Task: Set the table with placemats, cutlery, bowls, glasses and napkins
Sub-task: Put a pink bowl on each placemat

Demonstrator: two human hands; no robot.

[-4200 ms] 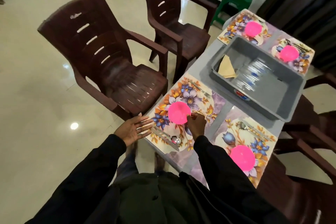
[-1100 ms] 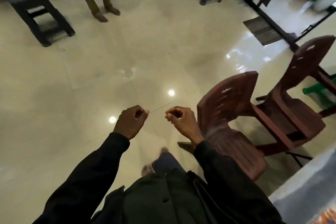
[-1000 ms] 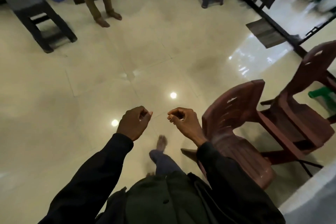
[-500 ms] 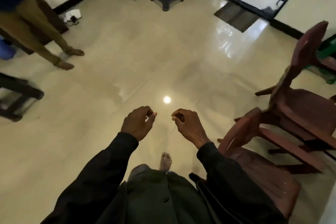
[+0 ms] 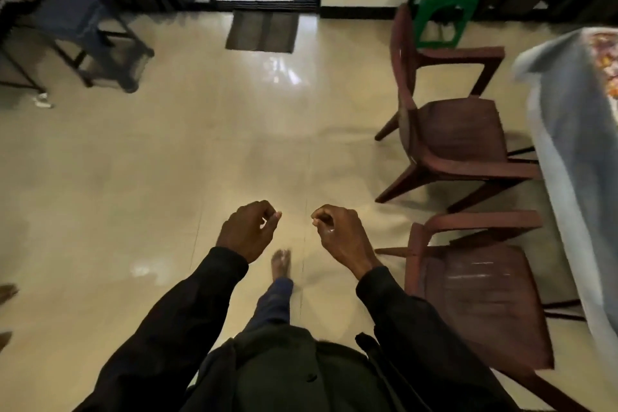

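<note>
As L hand [image 5: 249, 231], R hand [image 5: 337, 234] curl: glossy floor [image 5: 167, 160], chairs [image 5: 461, 134] by table [image 5: 565, 144].

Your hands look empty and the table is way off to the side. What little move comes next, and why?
Probably turn right toward the table. The left hand and right hand are curled and hold nothing, and only the table's edge shows, past the brown chairs, likely out of reach.
</note>
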